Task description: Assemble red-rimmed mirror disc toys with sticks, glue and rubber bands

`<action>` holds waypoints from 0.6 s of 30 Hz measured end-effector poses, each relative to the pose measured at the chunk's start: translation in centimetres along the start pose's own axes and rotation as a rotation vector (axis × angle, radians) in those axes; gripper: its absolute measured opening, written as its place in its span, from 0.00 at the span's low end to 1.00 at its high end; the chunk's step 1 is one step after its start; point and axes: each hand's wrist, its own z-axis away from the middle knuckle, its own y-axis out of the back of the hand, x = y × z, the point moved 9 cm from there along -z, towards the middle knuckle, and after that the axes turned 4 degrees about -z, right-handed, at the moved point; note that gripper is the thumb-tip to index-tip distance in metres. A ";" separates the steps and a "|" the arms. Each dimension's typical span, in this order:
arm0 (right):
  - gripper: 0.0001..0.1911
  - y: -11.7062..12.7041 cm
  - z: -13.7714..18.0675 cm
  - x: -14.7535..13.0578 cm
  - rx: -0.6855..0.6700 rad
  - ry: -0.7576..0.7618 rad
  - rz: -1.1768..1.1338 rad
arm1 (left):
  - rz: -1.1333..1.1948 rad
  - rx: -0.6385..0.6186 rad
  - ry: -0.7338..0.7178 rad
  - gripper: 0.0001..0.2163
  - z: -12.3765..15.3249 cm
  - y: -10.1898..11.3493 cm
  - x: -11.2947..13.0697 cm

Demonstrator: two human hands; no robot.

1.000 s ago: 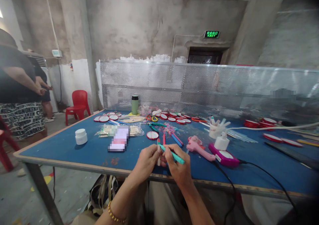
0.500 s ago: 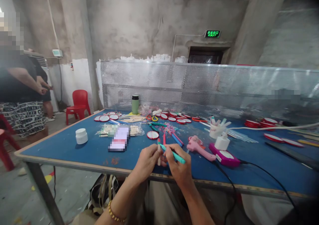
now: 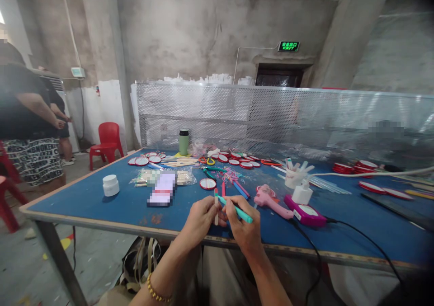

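Note:
My left hand [image 3: 200,216] is closed on a flat wooden craft stick [image 3: 216,213], held upright near the table's front edge. The stick's upper end carries red and green colour. In my right hand [image 3: 244,220] is a turquoise marker [image 3: 241,212], gripped like a pen, with its tip against or very close to the green band. Just beyond my hands lie a red marker [image 3: 223,189], blue markers [image 3: 241,190] and a round red-rimmed disc [image 3: 208,184].
A pink glue gun [image 3: 274,202], a purple box [image 3: 310,215] and a cup of sticks [image 3: 293,177] stand to the right. A phone [image 3: 162,188] and white jar [image 3: 110,185] are left. Red-rimmed discs [image 3: 233,162] lie behind. People [image 3: 30,107] stand at far left.
My hands, the stick and the marker look almost unmoved. At far left, a standing person has shifted slightly.

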 end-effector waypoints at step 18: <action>0.11 0.2 0.1 0.0 0.016 0.005 0.016 | 0.076 -0.033 0.022 0.16 -0.1 -0.3 -0.7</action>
